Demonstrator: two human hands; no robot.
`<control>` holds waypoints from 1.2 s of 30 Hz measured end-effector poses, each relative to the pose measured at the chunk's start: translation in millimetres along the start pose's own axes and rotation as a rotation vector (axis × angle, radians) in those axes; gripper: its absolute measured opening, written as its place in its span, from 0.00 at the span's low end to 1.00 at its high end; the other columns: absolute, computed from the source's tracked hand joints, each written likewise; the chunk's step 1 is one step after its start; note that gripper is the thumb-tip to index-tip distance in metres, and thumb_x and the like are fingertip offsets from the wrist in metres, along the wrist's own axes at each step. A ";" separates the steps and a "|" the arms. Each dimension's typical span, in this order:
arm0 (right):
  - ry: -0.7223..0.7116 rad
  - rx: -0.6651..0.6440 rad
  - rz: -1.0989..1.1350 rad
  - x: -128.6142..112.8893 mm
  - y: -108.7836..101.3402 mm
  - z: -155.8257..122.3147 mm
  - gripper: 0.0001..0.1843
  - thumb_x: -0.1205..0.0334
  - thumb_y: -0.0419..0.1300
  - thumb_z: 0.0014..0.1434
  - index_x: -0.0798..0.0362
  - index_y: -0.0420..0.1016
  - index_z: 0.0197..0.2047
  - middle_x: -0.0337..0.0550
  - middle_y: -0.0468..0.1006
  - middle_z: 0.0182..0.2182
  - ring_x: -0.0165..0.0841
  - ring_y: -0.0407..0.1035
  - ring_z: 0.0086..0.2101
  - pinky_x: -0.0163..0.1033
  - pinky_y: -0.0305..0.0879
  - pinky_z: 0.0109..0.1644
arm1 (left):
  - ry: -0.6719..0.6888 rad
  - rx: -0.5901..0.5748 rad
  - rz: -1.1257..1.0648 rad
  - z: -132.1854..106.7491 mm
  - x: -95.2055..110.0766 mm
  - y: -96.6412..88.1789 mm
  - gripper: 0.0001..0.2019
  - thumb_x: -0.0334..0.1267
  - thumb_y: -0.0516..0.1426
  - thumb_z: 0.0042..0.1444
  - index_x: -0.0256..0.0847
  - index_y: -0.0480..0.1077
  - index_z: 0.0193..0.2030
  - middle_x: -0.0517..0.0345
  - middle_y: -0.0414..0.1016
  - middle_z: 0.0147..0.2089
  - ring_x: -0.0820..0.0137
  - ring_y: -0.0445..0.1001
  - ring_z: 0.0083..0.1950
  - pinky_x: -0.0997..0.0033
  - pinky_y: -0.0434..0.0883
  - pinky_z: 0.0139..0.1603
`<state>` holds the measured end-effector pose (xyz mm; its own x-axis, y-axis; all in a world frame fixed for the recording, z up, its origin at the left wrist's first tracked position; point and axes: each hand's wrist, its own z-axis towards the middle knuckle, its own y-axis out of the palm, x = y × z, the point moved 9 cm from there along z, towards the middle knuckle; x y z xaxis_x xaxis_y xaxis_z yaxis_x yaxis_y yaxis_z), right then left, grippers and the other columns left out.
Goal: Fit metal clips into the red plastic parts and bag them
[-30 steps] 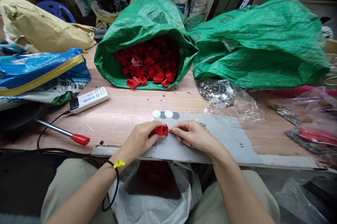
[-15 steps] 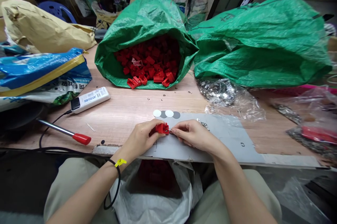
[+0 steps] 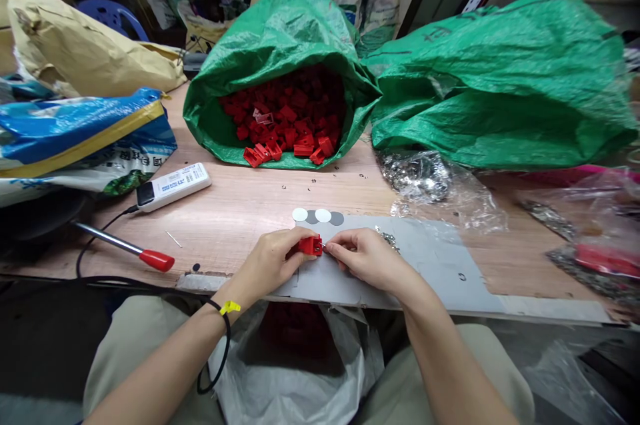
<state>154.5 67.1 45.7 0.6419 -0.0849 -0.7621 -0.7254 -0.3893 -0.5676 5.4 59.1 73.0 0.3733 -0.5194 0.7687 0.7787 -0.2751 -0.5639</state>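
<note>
Between the thumb and fingers of my left hand (image 3: 273, 255) is a small red plastic housing (image 3: 311, 246), its open side turned to the right. My right hand (image 3: 367, 257) pinches a thin metal pin (image 3: 325, 245) whose tip meets the housing's right side; how deep it goes in I cannot tell. Both hands are over a grey sheet (image 3: 425, 265) at the table's front edge. Small metal parts (image 3: 389, 238) lie in a little pile just behind my right hand. White and grey discs (image 3: 323, 216) sit in a row beyond the housing.
An open green sack (image 3: 280, 25) spills red housings (image 3: 295, 118) at the back; another green sack (image 3: 500, 78) stands right. Clear bags of metal parts (image 3: 425, 175) lie before it. A red-tipped lever (image 3: 157, 260) and white power bank (image 3: 175, 186) are left. A white sack (image 3: 350, 385) hangs below.
The view has shifted very slightly. Both hands keep their hold, the right one still pinching the pin at the red housing's side.
</note>
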 end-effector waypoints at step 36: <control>0.003 -0.029 0.071 -1.0 6.2 -1.7 0.18 0.52 0.54 0.65 0.54 0.78 0.33 0.38 0.75 0.20 0.27 0.59 0.17 0.34 0.55 0.24 | -0.088 0.006 -0.032 0.3 -5.4 0.0 0.09 0.34 0.60 0.63 0.43 0.73 0.50 0.59 0.79 0.42 0.71 0.76 0.40 0.73 0.69 0.44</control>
<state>149.8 63.1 43.5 0.5898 -0.1159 -0.7992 -0.7618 -0.4083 -0.5029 3.5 62.2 68.9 0.3909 -0.4372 0.8100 0.7938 -0.2854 -0.5371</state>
